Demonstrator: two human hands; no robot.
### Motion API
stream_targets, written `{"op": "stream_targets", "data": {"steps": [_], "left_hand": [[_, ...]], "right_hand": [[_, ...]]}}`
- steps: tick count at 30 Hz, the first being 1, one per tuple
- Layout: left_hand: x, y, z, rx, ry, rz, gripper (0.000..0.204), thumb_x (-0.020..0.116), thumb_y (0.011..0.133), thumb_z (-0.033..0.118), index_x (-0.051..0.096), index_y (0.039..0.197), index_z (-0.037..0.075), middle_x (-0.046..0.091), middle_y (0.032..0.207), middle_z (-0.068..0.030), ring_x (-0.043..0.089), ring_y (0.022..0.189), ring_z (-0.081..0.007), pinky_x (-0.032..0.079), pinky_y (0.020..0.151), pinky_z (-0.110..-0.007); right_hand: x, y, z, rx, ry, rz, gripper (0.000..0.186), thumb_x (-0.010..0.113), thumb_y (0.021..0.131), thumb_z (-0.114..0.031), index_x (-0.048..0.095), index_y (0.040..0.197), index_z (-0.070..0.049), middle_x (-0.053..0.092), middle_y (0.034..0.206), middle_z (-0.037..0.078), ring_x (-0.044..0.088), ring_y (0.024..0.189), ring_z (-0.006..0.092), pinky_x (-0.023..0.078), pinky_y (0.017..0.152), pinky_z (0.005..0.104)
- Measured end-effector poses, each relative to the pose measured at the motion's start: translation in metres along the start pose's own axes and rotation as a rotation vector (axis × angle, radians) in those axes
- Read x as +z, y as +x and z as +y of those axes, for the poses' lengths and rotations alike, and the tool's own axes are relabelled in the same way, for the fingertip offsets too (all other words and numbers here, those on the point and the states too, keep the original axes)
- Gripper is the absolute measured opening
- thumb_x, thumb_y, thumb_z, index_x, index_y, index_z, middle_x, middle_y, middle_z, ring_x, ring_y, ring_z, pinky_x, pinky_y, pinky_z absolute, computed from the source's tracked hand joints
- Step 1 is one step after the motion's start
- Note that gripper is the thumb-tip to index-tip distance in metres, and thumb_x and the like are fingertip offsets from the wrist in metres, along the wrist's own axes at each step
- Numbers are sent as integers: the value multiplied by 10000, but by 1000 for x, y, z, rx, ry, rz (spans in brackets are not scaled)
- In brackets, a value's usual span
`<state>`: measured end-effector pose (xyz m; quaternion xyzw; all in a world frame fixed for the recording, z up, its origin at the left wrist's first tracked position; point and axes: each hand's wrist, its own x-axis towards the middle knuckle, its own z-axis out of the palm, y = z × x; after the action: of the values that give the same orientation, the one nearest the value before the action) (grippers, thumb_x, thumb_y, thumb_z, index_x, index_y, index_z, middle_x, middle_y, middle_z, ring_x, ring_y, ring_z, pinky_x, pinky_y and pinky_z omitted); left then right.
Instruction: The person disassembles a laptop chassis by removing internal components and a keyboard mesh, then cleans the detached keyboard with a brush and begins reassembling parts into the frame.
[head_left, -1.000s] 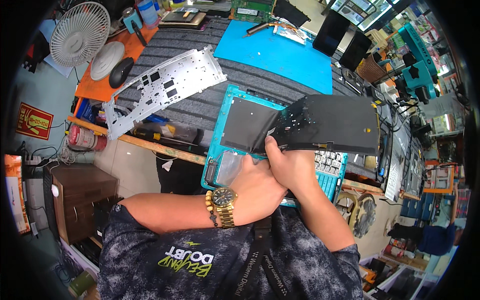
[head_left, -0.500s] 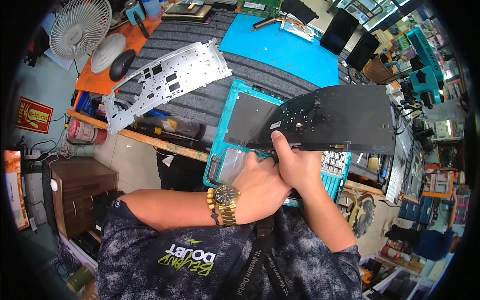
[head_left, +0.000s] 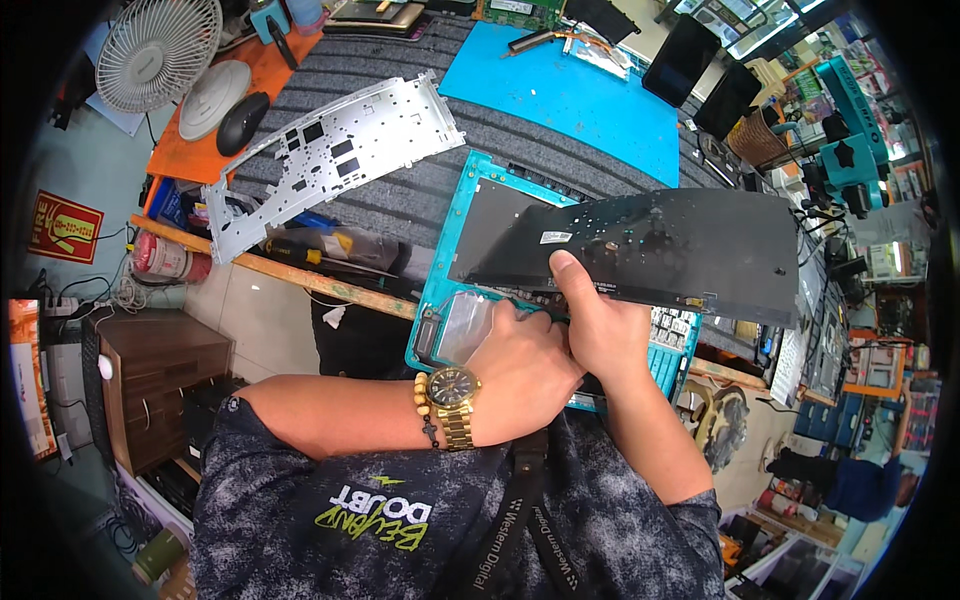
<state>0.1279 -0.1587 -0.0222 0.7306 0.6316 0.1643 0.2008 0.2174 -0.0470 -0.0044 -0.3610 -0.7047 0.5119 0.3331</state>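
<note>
Black sheet (head_left: 700,250) looks half up: right end raised, left end not lifted off teal frame (head_left: 455,230). Right hand (head_left: 608,325) pinches it under thumb; left hand (head_left: 525,360) curled, can't tell hold.

A gray, dark-striped tabletop (head_left: 400,55) ran across the scene. On its left lay a silver perforated metal plate (head_left: 370,140), its lower end reaching past the wooden front edge. Beyond it, a black mouse (head_left: 243,124) sat on an orange surface (head_left: 175,158) beside a white round disc (head_left: 214,100), with a white fan (head_left: 158,55) behind. A bright blue mat (head_left: 560,90) covered the far middle, a green circuit board (head_left: 520,10) just past it. Two dark flat panels (head_left: 680,62) leaned at the right, near a brown basket (head_left: 757,137) and a teal stand (head_left: 850,160). A red sign (head_left: 66,227) hung left, above a brown cabinet (head_left: 165,385).
</note>
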Motion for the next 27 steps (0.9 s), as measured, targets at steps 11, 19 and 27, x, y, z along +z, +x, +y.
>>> {"op": "stream_targets", "data": {"steps": [11, 19, 27], "left_hand": [[3, 0, -2, -6, -35, 35, 227, 677, 1052, 289, 763, 1214, 154, 769, 1159, -57, 703, 1107, -310, 412, 850, -567], [5, 0, -3, 46, -47, 113, 163, 679, 978, 202, 786, 1073, 123, 745, 1065, -80, 683, 1084, -318, 408, 842, -565], [12, -1, -3, 62, -112, 209, 125, 678, 943, 167, 777, 919, 94, 719, 895, -90, 681, 995, -318, 392, 816, -558]], "right_hand": [[-3, 2, 1, 23, -8, -33, 166, 795, 1038, -161, 765, 1065, 0, 770, 987, 54, 696, 881, 157, 565, 791, 373], [-9, 3, -10, 66, -15, -194, 333, 872, 997, -268, 789, 1148, 17, 818, 1067, 109, 758, 955, 193, 600, 854, 366], [-11, 2, -18, 244, -414, -283, 612, 803, 1008, -601, 841, 931, 4, 811, 836, 129, 739, 760, 186, 577, 721, 372]]}}
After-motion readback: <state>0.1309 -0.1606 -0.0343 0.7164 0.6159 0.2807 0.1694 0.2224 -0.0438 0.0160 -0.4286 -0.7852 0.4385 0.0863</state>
